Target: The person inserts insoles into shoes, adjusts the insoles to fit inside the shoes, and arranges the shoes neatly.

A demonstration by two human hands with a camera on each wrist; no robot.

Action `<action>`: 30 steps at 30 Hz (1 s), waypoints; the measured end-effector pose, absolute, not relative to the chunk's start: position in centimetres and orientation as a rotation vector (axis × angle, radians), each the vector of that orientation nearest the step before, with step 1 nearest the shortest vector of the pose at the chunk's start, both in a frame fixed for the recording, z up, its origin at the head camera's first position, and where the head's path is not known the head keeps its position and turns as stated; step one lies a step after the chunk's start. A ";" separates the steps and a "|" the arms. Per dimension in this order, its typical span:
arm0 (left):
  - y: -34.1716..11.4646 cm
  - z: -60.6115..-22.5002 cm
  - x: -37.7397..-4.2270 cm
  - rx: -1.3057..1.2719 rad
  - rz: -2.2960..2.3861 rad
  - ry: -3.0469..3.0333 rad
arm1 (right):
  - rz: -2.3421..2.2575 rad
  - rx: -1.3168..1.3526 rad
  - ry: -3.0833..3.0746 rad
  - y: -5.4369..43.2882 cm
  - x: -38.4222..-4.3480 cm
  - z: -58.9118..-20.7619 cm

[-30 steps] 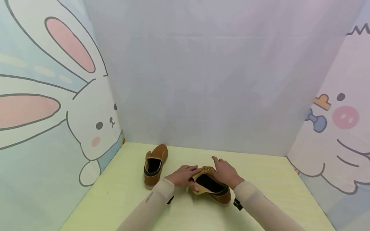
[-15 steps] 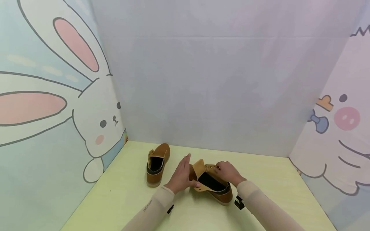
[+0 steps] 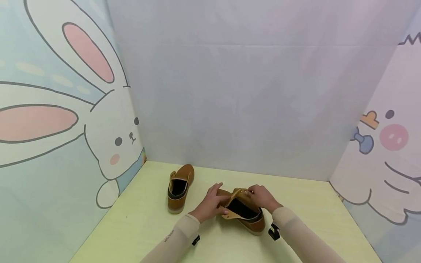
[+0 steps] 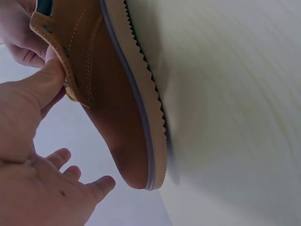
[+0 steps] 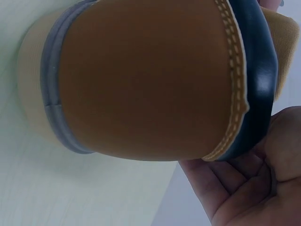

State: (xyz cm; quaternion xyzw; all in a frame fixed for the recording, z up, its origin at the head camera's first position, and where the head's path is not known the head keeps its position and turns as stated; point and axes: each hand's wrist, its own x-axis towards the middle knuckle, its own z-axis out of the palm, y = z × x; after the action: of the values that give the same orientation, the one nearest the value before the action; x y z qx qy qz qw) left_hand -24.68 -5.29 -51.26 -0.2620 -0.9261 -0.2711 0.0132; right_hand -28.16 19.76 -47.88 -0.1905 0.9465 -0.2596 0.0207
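A brown lace-up shoe (image 3: pixel 257 225) without laces sits on the pale yellow table, heel toward the near right. My left hand (image 3: pixel 209 205) is at its front opening, thumb and index finger pinching the near eyelet flap (image 4: pixel 77 61) around the tongue; the other fingers spread over the toe. On the far side, my right hand (image 3: pixel 263 198) pinches the far eyelet flap (image 3: pixel 241 191) with curled fingers. The right wrist view shows the heel (image 5: pixel 141 84) and its dark padded collar (image 5: pixel 256 70) close up, with the right fingertips hidden behind the shoe.
A matching brown shoe (image 3: pixel 177 203) stands to the left, toe toward the back wall (image 3: pixel 230 109). Printed side walls with a rabbit (image 3: pixel 108 146) and a pig (image 3: pixel 391 160) enclose the table (image 3: pixel 141 212).
The left hand first lay over the front, then opened away from the raised tongue; now its fingers are back at the tongue, which leans toward the opening. The right hand moved to grip the far flap.
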 end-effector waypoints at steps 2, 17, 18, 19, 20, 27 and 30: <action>-5.1 -51.2 -24.6 -0.835 -0.806 -2.886 | -0.809 -0.604 2.936 19.8 -28.2 -47.9; -5.0 -50.4 -24.3 -1.027 -0.321 -2.932 | -0.847 -0.619 2.909 19.7 -28.1 -47.8; -5.0 -50.4 -24.3 -1.030 -0.316 -2.939 | -0.850 -0.622 2.907 19.7 -28.1 -47.8; -5.1 -50.3 -24.2 -1.031 -0.312 -2.941 | -0.853 -0.615 2.901 19.7 -28.1 -47.8; -5.1 -50.3 -24.2 -1.032 -0.320 -2.939 | -0.857 -0.619 2.906 19.7 -28.1 -47.8; -6.1 -50.4 -23.8 -1.078 -0.557 -2.849 | -0.868 -0.573 2.904 19.6 -27.7 -47.6; -6.8 -50.8 -23.8 -1.132 -0.641 -2.821 | -0.886 -0.551 2.920 19.7 -27.3 -47.6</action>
State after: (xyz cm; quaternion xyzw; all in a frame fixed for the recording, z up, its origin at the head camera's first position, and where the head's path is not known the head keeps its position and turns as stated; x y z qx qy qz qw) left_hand -23.75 -6.75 -50.82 -0.3643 -0.9079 -0.2065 0.0176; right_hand -27.32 19.69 -47.57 -0.1776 0.9415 -0.2857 0.0202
